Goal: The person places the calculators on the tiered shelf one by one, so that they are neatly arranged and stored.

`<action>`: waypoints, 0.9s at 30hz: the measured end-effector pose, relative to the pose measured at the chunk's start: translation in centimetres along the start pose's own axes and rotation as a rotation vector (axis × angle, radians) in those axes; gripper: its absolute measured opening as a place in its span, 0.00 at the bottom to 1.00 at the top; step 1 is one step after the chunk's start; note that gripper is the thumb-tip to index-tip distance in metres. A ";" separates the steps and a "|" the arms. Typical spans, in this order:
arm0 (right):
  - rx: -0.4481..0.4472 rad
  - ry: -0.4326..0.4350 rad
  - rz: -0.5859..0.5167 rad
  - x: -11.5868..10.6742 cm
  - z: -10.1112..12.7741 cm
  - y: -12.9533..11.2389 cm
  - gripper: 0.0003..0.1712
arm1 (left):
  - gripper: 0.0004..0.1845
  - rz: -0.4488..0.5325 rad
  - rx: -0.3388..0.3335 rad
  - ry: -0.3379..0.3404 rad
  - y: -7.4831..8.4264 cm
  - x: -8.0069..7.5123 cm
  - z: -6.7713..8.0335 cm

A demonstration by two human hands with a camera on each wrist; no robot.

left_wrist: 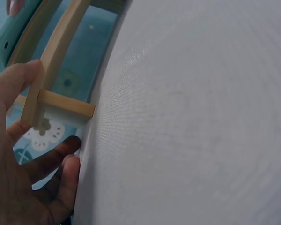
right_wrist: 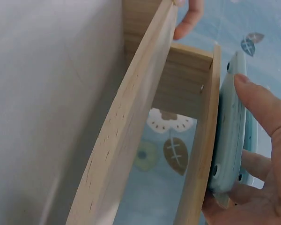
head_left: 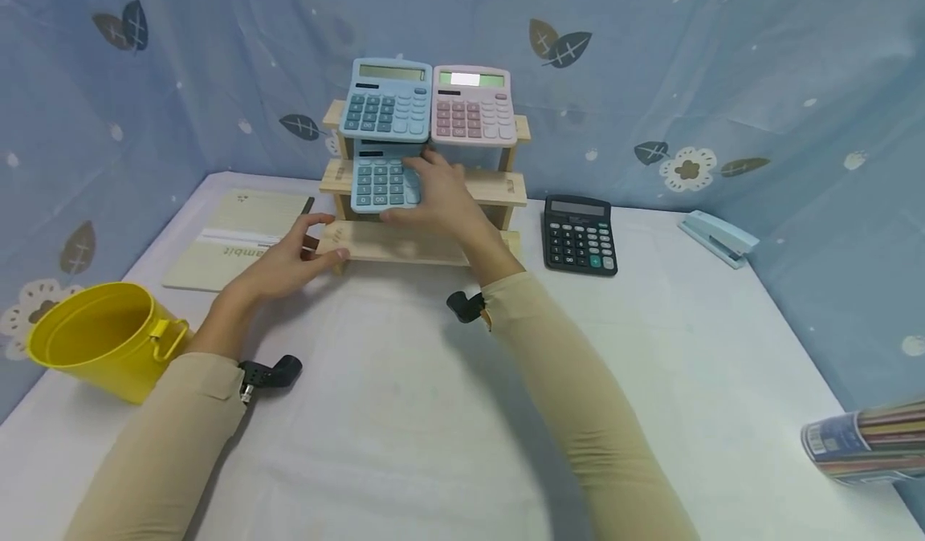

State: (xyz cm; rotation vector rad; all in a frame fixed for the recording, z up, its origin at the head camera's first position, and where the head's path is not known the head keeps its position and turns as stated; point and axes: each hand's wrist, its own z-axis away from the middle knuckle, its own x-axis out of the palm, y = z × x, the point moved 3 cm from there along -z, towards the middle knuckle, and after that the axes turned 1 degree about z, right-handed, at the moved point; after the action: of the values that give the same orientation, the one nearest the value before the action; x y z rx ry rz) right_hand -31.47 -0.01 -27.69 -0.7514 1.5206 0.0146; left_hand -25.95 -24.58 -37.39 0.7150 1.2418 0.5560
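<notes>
A three-tier wooden rack [head_left: 426, 244] stands at the back of the table. A blue calculator [head_left: 386, 99] and a pink calculator [head_left: 473, 105] lean on its top tier. My right hand [head_left: 426, 192] grips a second blue calculator [head_left: 379, 180] on the middle tier, fingers over its right edge and thumb below. In the right wrist view this calculator [right_wrist: 229, 136] lies flat against the middle slat [right_wrist: 201, 140], pinched by my right hand [right_wrist: 260, 140]. My left hand [head_left: 321, 240] holds the left end of the rack's bottom board, thumb on top; the left wrist view shows the left hand [left_wrist: 23, 154] at the rack's corner [left_wrist: 47, 84].
A black calculator [head_left: 580, 233] lies right of the rack, and a pale blue stapler [head_left: 718, 237] sits further right. A yellow bucket [head_left: 101, 348] stands at the left edge, with a cream booklet [head_left: 231, 240] behind it. A pack of coloured pencils [head_left: 867, 443] lies at the near right.
</notes>
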 end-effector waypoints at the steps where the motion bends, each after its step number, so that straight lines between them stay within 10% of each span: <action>1: -0.001 -0.004 -0.002 0.1 -0.1 -0.1 0.54 | 0.49 0.002 0.000 -0.002 0.0 0.1 0.0; 27: 0.006 0.027 -0.029 1.4 -1.0 -0.6 0.48 | 0.51 0.001 -0.016 0.004 -0.2 0.1 0.1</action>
State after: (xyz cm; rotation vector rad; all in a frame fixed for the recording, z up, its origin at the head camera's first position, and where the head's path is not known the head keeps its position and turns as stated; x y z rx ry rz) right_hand -31.93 -1.58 -28.59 -0.7719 1.5348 -0.0217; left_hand -25.81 -24.64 -37.60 0.7013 1.2397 0.5683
